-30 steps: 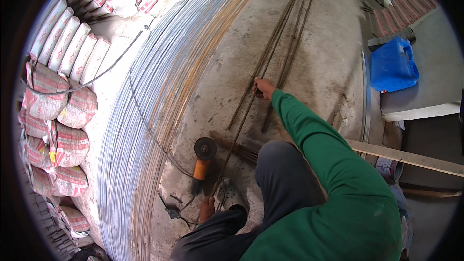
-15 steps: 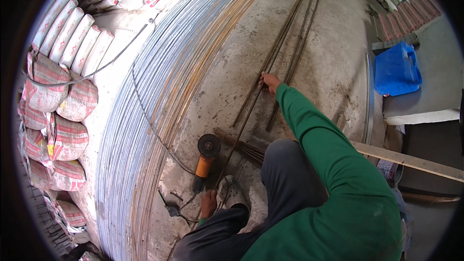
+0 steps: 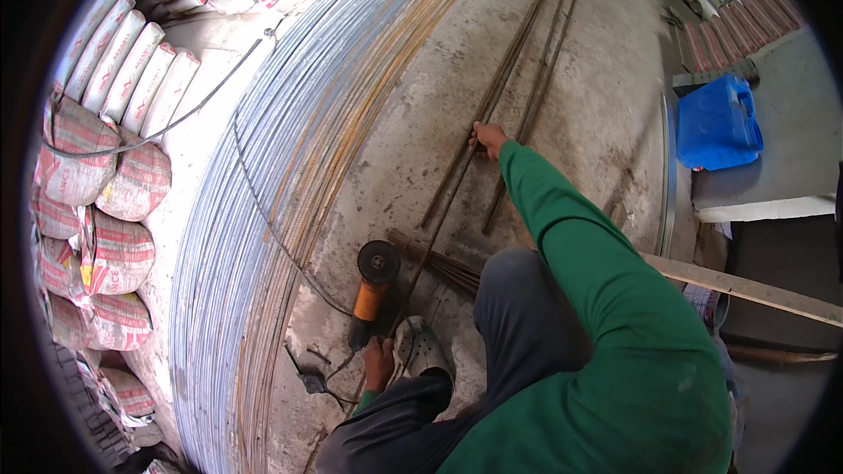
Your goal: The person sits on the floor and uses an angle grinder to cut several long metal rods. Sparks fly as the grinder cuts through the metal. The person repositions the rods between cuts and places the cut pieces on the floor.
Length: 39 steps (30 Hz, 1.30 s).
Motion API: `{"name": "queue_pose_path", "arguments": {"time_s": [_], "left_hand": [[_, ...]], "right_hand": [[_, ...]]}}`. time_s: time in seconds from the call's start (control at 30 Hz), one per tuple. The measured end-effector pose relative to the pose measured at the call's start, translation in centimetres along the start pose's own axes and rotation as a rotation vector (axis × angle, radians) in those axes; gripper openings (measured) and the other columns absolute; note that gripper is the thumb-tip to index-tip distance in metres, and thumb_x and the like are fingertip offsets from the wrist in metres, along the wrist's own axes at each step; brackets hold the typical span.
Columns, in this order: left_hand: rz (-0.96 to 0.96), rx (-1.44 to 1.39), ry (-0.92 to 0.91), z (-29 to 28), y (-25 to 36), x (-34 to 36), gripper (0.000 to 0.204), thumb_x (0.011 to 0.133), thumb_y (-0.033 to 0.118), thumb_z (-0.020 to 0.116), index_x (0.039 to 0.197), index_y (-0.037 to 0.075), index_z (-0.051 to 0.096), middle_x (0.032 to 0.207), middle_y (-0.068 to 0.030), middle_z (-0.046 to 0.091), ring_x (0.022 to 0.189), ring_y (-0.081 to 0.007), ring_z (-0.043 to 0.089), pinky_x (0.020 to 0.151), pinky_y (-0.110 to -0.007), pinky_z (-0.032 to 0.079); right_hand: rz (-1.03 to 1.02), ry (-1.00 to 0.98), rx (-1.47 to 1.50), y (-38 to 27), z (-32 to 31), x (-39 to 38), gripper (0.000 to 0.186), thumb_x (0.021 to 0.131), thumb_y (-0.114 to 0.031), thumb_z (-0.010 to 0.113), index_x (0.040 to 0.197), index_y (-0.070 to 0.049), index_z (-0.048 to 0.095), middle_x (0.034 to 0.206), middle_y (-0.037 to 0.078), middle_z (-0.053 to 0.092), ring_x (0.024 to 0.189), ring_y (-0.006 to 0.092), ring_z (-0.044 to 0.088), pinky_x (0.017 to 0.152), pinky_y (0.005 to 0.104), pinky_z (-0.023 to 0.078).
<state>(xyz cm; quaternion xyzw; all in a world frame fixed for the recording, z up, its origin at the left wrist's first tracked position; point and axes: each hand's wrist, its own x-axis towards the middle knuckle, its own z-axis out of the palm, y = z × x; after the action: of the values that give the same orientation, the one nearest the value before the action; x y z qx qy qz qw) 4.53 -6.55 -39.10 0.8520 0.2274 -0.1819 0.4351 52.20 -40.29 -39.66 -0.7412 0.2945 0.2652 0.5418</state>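
My right hand [image 3: 487, 140], at the end of a green sleeve, grips a long, dark steel rod [image 3: 426, 259] partway along its length. My left hand [image 3: 379, 362] is closed on the near end of that rod, low in the view beside my shoe [image 3: 414, 351]. Other long rods [image 3: 553, 53] lie alongside on the concrete floor. Just left of the rod, near my left hand, lies an orange angle grinder [image 3: 367, 298] with a dark disc and a cord. A short bundle of rods [image 3: 435, 268] passes near the grinder, partly hidden by my knee.
A long bed of grey and rusty bars [image 3: 290, 123] runs along the left. Stacked sacks [image 3: 123, 254] stand beyond it, with a black cable [image 3: 202, 110] across. At the right are a blue jerrycan [image 3: 716, 127] on a concrete ledge, a wooden plank [image 3: 746, 285] and more sacks [image 3: 738, 26].
Both hands keep their grip and have shifted slightly forward, away from my body. The view has moved a little; the grinder and other objects otherwise look the same.
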Motion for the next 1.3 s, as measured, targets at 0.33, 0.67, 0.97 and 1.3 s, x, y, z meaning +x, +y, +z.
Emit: {"name": "queue_pose_path", "arguments": {"time_s": [0.33,0.67,0.97,1.3], "left_hand": [[0.003,0.087,0.052,0.6,-1.3,0.1,0.033,0.092,0.027,0.056,0.085,-0.005,0.055,0.081,-0.0298,0.059,0.083,-0.0495,0.056,0.067,-0.052,0.042],[-0.059,0.091,0.153,0.8,-0.5,0.0,0.034,0.091,0.030,0.059,0.084,-0.004,0.058,0.077,-0.0270,0.060,0.076,-0.0468,0.058,0.065,-0.052,0.042],[-0.052,0.202,0.216,0.9,0.0,-0.6,0.035,0.089,0.033,0.063,0.089,-0.001,0.065,0.076,-0.0212,0.064,0.073,-0.0398,0.062,0.064,-0.047,0.046],[-0.150,0.322,0.322,-2.0,-2.3,-6.6,0.038,0.087,0.034,0.064,0.110,0.004,0.064,0.110,-0.0195,0.063,0.097,-0.0370,0.060,0.084,-0.047,0.047]], "right_hand": [[0.050,0.071,-0.167,-1.6,1.3,-2.8,0.045,0.099,-0.037,0.050,0.117,0.004,0.054,0.099,0.016,0.061,0.069,0.0257,0.059,0.061,0.0408,0.051],[-0.043,0.117,0.053,2.9,3.5,-3.0,0.024,0.093,-0.019,0.063,0.094,0.005,0.061,0.081,0.013,0.061,0.063,0.0207,0.058,0.057,0.0381,0.050],[-0.019,0.122,0.008,1.9,3.6,-4.3,0.026,0.093,-0.020,0.064,0.096,0.006,0.060,0.087,0.015,0.062,0.066,0.0229,0.059,0.056,0.0388,0.053],[0.038,0.057,-0.010,2.4,2.6,-3.3,0.037,0.095,-0.025,0.061,0.118,0.004,0.055,0.100,0.016,0.062,0.076,0.0235,0.062,0.060,0.0388,0.054]]}}
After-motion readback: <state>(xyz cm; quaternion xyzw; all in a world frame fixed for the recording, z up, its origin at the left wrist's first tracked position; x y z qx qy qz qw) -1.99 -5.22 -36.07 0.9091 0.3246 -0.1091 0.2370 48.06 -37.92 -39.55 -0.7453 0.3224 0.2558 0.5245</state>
